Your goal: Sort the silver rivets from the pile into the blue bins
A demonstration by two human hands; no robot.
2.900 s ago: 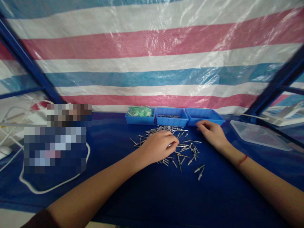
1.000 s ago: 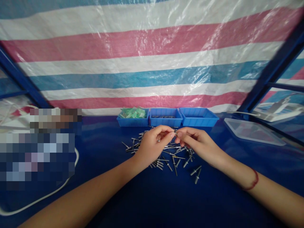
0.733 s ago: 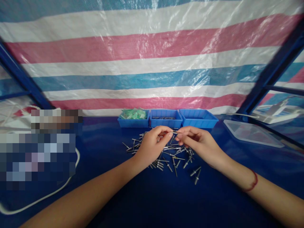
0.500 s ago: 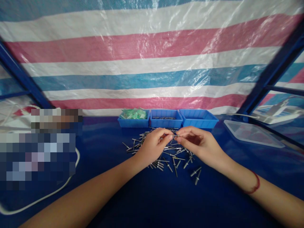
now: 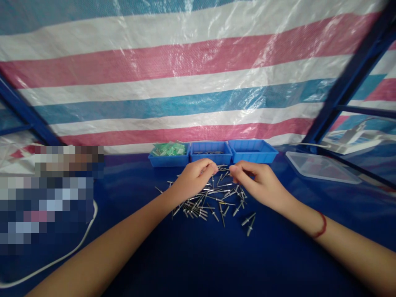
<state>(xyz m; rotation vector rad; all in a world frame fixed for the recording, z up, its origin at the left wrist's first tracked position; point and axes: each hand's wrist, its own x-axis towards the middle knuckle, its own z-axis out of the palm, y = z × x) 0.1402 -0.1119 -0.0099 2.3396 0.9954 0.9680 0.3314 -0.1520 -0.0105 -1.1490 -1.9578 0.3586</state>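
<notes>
Over a loose pile of blind rivets (image 5: 201, 211) on the blue tabletop, my left hand (image 5: 199, 178) has thumb and forefinger closed in a pinch. Whatever it may hold is hidden by the fingers. My right hand (image 5: 259, 181) is a short way to the right, its thumb and fingertips also pressed together. I cannot make out what, if anything, sits between them. The silvery rivets point in many directions beneath and between the hands. A pair of rivets (image 5: 249, 222) lies apart, nearer to me.
Behind the pile stand three blue bins: a left bin (image 5: 168, 161) with green packets, a middle bin (image 5: 210, 157) with some rivets, and a right bin (image 5: 253, 157). A clear plastic lid (image 5: 321, 167) lies right. A white cable (image 5: 74, 247) curves at left, near a pixelated area.
The hands have parted; before, their fingertips met around a thin rivet. The whole view has shifted slightly, with bins and pile now a little further left.
</notes>
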